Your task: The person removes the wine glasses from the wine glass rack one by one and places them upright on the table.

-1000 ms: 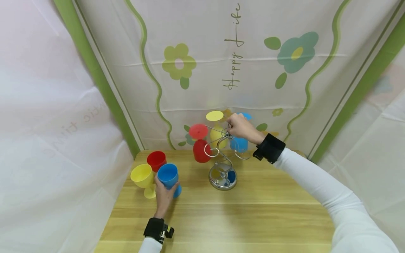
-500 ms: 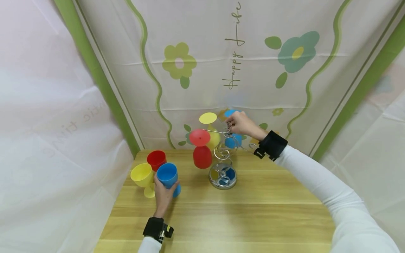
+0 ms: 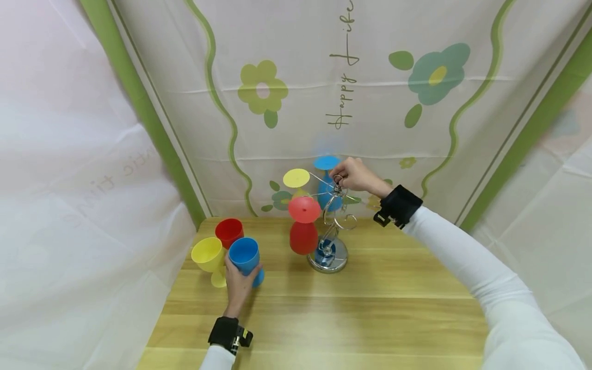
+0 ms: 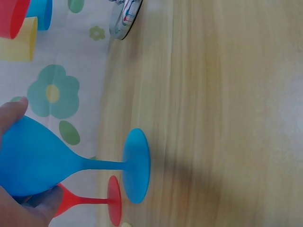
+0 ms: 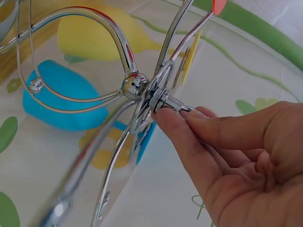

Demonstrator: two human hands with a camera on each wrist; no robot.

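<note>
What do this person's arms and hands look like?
The left hand and right hand are bare. Each arm has a plain white sleeve and a broad black wristband with a small dark device, the left one showing yellow.

We read 2 words in dark cursive script, "Happy Life", running upward on the flowered back cloth. On the left cloth we made out faint, mirrored lettering, seemingly "ntic time". The right wrist view gave us cropped script strokes, too partial to read.
</note>
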